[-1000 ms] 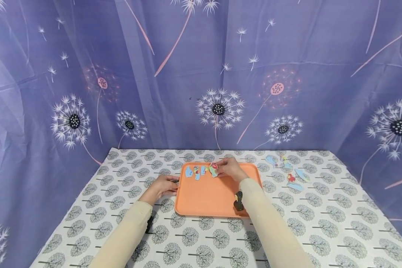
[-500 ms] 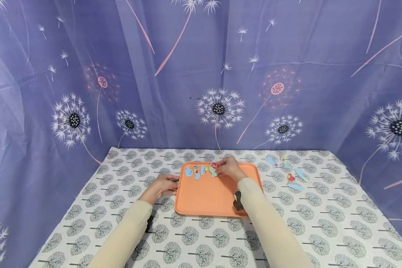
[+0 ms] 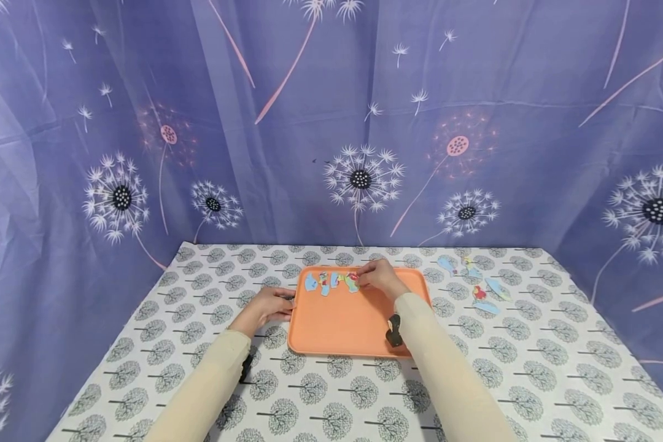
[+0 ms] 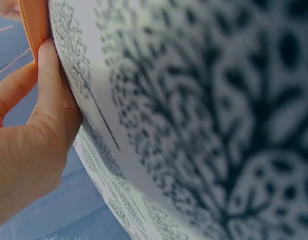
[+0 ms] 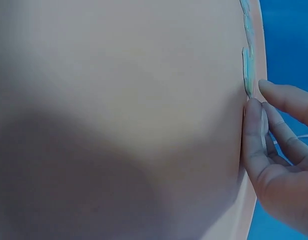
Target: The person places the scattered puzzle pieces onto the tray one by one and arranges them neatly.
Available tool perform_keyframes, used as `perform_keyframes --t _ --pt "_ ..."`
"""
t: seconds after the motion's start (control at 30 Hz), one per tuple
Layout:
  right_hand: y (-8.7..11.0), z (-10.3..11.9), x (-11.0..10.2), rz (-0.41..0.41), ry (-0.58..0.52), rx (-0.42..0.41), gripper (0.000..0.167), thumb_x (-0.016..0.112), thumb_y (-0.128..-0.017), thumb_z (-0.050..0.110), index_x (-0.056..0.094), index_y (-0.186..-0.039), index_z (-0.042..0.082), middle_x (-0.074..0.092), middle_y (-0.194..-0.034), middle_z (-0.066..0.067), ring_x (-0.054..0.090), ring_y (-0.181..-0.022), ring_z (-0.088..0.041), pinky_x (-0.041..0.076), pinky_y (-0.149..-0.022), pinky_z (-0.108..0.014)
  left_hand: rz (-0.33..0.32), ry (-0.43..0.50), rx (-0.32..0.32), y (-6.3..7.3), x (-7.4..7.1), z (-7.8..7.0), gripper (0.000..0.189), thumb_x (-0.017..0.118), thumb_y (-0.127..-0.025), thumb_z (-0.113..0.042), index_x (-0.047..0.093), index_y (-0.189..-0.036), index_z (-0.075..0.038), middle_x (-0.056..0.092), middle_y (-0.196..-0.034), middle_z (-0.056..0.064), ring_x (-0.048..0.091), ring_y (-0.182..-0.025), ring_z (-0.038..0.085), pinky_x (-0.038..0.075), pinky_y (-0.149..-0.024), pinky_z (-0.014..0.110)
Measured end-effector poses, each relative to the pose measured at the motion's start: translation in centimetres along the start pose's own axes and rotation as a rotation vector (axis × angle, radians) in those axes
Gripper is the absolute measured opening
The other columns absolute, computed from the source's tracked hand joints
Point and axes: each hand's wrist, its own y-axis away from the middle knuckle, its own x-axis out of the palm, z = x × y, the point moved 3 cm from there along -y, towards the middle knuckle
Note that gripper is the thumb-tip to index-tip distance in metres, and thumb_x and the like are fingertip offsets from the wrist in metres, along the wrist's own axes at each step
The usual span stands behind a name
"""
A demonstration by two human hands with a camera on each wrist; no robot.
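Near the far rim of an orange tray [image 3: 331, 325], several flat, colourful puzzle pieces lie in a row. My right hand [image 3: 383, 279] is at the right end of this row, its thumb and fingertips pinching the edge of a red and green puzzle piece [image 3: 351, 283]. In the right wrist view, my right hand [image 5: 281, 150] is low over the tray, with pale blue-green pieces [image 5: 248, 72] just beyond the fingertips. My left hand [image 3: 266, 310] holds the tray's left rim. In the left wrist view its fingers [image 4: 48, 75] press against the orange rim [image 4: 35, 22].
To the tray's right, loose puzzle pieces lie on the tree-print tablecloth [image 3: 337, 393], including a red one [image 3: 479, 293] and a blue one [image 3: 487, 307]. A purple dandelion curtain [image 3: 287, 153] hangs behind the table. A black wrist device [image 3: 394, 331] sits on the right sleeve.
The red part of the puzzle piece at my right fingertips has settled slightly lower towards the green part. My left hand and the tray hold nearly the same place.
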Motion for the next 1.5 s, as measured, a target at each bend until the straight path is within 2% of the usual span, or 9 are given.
perform_keyframes --t 0.2,0.33,0.47,0.7,1.0,1.13,1.33,1.5 --pt "0.2 0.2 -0.3 0.056 -0.063 0.018 0.036 0.061 -0.087 -0.007 0.056 -0.121 -0.015 0.062 -0.113 -0.029 0.068 -0.09 -0.029 0.061 -0.081 -0.037 -0.003 0.005 0.001 0.0 0.0 0.1 0.041 0.064 -0.087 0.006 0.057 -0.127 0.006 0.068 -0.087 0.017 0.066 -0.066 0.017 0.063 -0.067 0.028" --pt "0.5 0.4 -0.7 0.072 -0.099 0.014 0.037 0.06 -0.088 -0.006 0.054 -0.123 -0.015 0.062 -0.11 -0.029 0.067 -0.091 -0.031 0.06 -0.083 -0.04 -0.002 0.003 -0.002 0.0 0.1 0.0 0.041 0.064 -0.087 0.006 0.057 -0.127 0.006 0.068 -0.086 0.017 0.066 -0.065 0.017 0.063 -0.067 0.028" --pt "0.7 0.5 -1.4 0.072 -0.111 -0.02 0.035 0.06 -0.089 -0.005 0.054 -0.122 -0.014 0.064 -0.106 -0.031 0.067 -0.089 -0.036 0.06 -0.083 -0.043 -0.005 0.002 -0.005 0.0 0.1 0.0 0.041 0.064 -0.087 0.006 0.057 -0.127 0.005 0.068 -0.086 0.016 0.066 -0.065 0.016 0.062 -0.067 0.028" --pt "1.1 1.1 -3.0 0.037 -0.075 -0.071 0.036 0.057 -0.091 -0.003 0.053 -0.125 -0.014 0.06 -0.114 -0.033 0.062 -0.099 -0.045 0.055 -0.09 -0.051 -0.01 -0.003 -0.004 0.0 0.1 0.0 0.04 0.064 -0.087 0.006 0.057 -0.127 0.005 0.068 -0.086 0.017 0.066 -0.066 0.017 0.062 -0.068 0.028" --pt "1.8 1.4 -5.8 -0.022 0.028 -0.142 0.035 0.058 -0.09 -0.001 0.056 -0.123 -0.012 0.065 -0.11 -0.025 0.062 -0.102 -0.043 0.054 -0.093 -0.047 -0.009 0.01 0.005 -0.2 0.1 0.2 0.04 0.063 -0.087 0.007 0.058 -0.126 0.006 0.068 -0.086 0.017 0.066 -0.066 0.017 0.063 -0.068 0.028" --pt "2.4 1.2 -7.3 -0.051 0.057 -0.136 0.037 0.059 -0.09 0.003 0.056 -0.124 -0.011 0.064 -0.112 -0.025 0.06 -0.104 -0.043 0.052 -0.096 -0.049 -0.009 0.018 0.005 -0.2 0.1 0.3 0.04 0.063 -0.087 0.007 0.057 -0.127 0.006 0.068 -0.086 0.017 0.067 -0.067 0.017 0.063 -0.068 0.029" --pt "3.1 0.3 -9.7 -0.082 0.05 -0.121 0.04 0.063 -0.091 0.007 0.055 -0.125 -0.012 0.062 -0.118 -0.026 0.064 -0.102 -0.036 0.051 -0.098 -0.047 -0.008 0.01 -0.003 -0.1 0.1 0.1 0.04 0.064 -0.088 0.006 0.058 -0.127 0.005 0.068 -0.087 0.018 0.067 -0.067 0.018 0.063 -0.068 0.029" --pt "4.2 -0.6 -11.7 -0.076 0.044 -0.069 0.043 0.06 -0.094 0.01 0.05 -0.131 -0.009 0.057 -0.126 -0.027 0.058 -0.111 -0.039 0.05 -0.101 -0.046 -0.009 0.004 -0.004 0.0 0.1 0.1 0.04 0.064 -0.087 0.006 0.058 -0.126 0.005 0.068 -0.088 0.018 0.066 -0.067 0.017 0.063 -0.068 0.028"
